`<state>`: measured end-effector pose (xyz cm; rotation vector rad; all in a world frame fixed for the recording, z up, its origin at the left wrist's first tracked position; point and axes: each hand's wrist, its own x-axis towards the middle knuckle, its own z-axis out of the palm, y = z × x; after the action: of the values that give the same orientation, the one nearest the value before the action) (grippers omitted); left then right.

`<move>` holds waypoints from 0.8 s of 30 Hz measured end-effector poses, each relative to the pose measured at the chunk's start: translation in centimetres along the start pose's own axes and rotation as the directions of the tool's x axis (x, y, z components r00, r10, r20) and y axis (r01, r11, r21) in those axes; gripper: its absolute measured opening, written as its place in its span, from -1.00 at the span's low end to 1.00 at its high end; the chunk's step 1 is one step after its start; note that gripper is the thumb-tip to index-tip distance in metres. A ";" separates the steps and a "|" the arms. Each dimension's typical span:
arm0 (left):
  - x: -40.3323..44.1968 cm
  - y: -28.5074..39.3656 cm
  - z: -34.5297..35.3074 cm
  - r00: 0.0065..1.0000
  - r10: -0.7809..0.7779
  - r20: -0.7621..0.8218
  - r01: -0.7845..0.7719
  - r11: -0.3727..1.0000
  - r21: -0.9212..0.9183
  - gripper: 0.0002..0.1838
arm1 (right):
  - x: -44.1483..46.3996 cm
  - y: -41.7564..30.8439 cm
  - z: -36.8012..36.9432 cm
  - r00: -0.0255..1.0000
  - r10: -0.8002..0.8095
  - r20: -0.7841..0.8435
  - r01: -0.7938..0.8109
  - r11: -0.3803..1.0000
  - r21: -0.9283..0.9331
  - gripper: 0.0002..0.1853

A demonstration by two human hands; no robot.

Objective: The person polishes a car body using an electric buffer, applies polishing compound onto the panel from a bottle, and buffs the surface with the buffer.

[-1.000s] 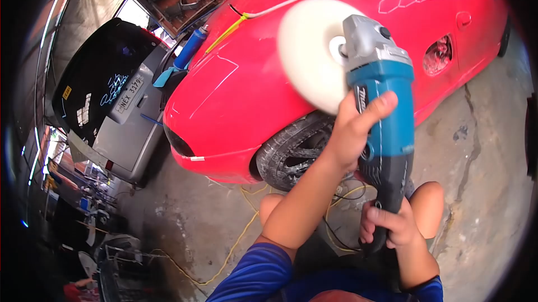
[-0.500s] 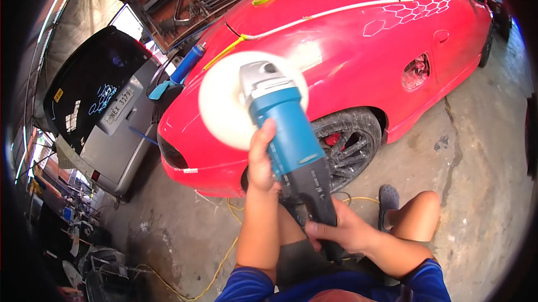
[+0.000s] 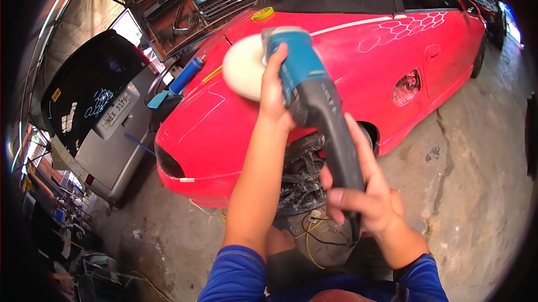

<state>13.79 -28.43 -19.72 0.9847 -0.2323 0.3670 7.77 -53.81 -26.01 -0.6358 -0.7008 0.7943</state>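
Observation:
A teal and black electric polisher [image 3: 307, 75] with a round white pad [image 3: 242, 69] is held in front of me over the front fender of a red car [image 3: 196, 159]. My left hand [image 3: 273, 93] grips the teal body just behind the head, thumb on its near side. Around the rear of the black handle my right hand [image 3: 367, 201] is closed, its fingers partly hidden. The pad is tilted nearly edge-on; whether it touches the paint I cannot tell. Below the arms, the dusty front wheel [image 3: 300, 184] is partly covered.
Yellow tape [image 3: 262, 14] lies on the car near the windshield. A blue bottle [image 3: 186, 75] and a light-blue cloth [image 3: 162, 99] are by the hood's far side. A silver vehicle [image 3: 126, 145] stands left. A cord [image 3: 308, 243] trails over the concrete floor [image 3: 414, 190].
Both hands have carried the polisher up and away from me, toward the fender. Its pad has turned from facing the view broadly to a narrower angle.

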 end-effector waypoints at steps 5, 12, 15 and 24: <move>4.5 1.8 -0.2 0.993 -0.110 0.029 0.109 0.992 0.057 -0.31 | 3.5 -0.4 0.5 0.995 -0.096 -0.041 0.097 0.995 0.037 0.21; -0.6 6.7 -1.4 0.998 -0.065 -0.019 0.066 0.994 0.089 -0.33 | 5.4 2.0 2.7 0.993 -0.017 0.115 0.003 0.993 0.115 0.20; -3.2 8.7 -2.9 0.986 0.018 -0.165 0.002 0.993 0.118 -0.31 | 6.0 3.3 3.3 0.973 0.004 0.229 -0.029 0.994 0.107 0.19; -6.6 9.8 -3.1 0.959 0.120 -0.255 -0.062 0.973 0.223 -0.23 | 5.5 2.8 3.9 0.949 0.103 0.298 -0.145 0.982 0.121 0.20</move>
<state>3.84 -22.24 -16.15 1.1241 0.0083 0.6148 6.47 -46.89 -23.98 -0.4405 -0.8694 1.0593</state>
